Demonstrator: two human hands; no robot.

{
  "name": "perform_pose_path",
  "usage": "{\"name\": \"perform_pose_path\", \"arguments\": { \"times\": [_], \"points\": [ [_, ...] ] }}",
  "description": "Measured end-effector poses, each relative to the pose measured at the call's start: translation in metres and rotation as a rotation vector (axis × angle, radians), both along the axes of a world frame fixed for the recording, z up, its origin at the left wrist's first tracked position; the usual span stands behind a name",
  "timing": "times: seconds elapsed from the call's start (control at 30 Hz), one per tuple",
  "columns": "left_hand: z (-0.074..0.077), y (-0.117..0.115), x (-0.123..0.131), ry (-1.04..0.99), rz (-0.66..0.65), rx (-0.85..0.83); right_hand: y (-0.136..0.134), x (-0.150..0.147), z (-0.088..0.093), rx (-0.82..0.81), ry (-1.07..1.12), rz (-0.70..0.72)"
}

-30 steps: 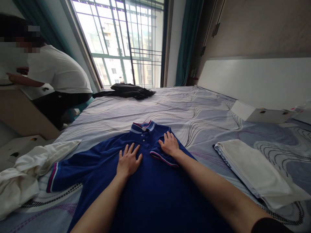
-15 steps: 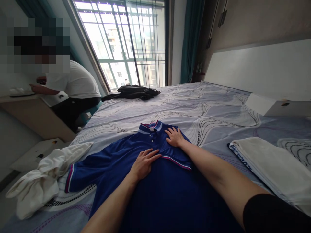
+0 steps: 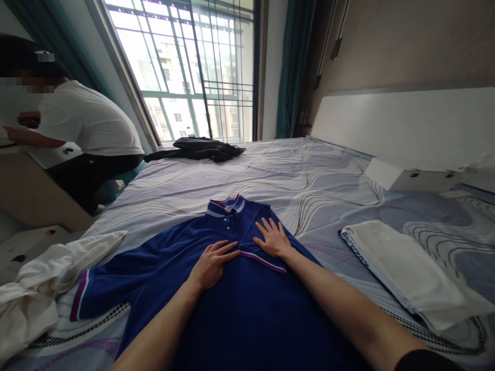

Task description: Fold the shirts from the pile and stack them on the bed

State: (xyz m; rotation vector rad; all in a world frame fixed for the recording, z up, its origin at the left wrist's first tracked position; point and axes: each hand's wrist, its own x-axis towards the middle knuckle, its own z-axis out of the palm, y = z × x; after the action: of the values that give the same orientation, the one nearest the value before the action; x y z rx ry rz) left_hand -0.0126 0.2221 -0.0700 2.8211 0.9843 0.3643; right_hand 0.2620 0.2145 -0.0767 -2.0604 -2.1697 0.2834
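Observation:
A blue polo shirt [image 3: 166, 257] with a striped collar lies face up on the bed [image 3: 301, 175]. Its right sleeve is folded inward over the chest; the left sleeve stretches out to the left. My left hand [image 3: 211, 263] rests flat and open on the chest, fingers pointing right toward the folded sleeve's striped cuff. My right hand [image 3: 273, 238] lies flat and open on the folded sleeve, fingers spread toward the collar. Neither hand holds anything.
A folded white cloth [image 3: 402, 268] lies to the right, a crumpled white garment [image 3: 46, 278] at the left edge, a dark garment [image 3: 201, 148] at the far side. A white box [image 3: 410, 178] sits by the headboard. Another person [image 3: 81, 129] bends at a desk at left.
My right hand slid back from near the collar down onto the folded sleeve. My left hand turned its fingers rightward toward the cuff. The head camera swung right, then back.

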Motion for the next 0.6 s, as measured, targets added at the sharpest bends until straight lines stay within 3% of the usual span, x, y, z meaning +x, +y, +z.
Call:
{"name": "perform_pose_path", "arguments": {
  "times": [0.1,0.23,0.3,0.43,0.5,0.6],
  "points": [
    [-0.003,0.001,0.000,0.006,0.003,0.034,-0.034,0.000,0.002,-0.018,0.019,0.007],
    [-0.005,-0.002,0.004,-0.028,0.080,0.086,-0.053,-0.010,0.001,-0.031,0.022,-0.048],
    [-0.004,-0.007,0.009,-0.022,0.257,0.110,-0.055,-0.013,0.001,-0.053,0.014,-0.055],
    [-0.004,-0.031,0.016,0.056,0.774,0.045,-0.054,-0.014,0.001,-0.112,-0.042,-0.069],
    [-0.005,-0.049,0.017,0.068,0.888,-0.003,-0.053,-0.014,0.000,-0.110,-0.080,-0.081],
    [-0.006,-0.077,0.012,0.073,0.953,-0.034,-0.052,-0.013,-0.005,-0.096,-0.116,-0.091]
  ]
}}
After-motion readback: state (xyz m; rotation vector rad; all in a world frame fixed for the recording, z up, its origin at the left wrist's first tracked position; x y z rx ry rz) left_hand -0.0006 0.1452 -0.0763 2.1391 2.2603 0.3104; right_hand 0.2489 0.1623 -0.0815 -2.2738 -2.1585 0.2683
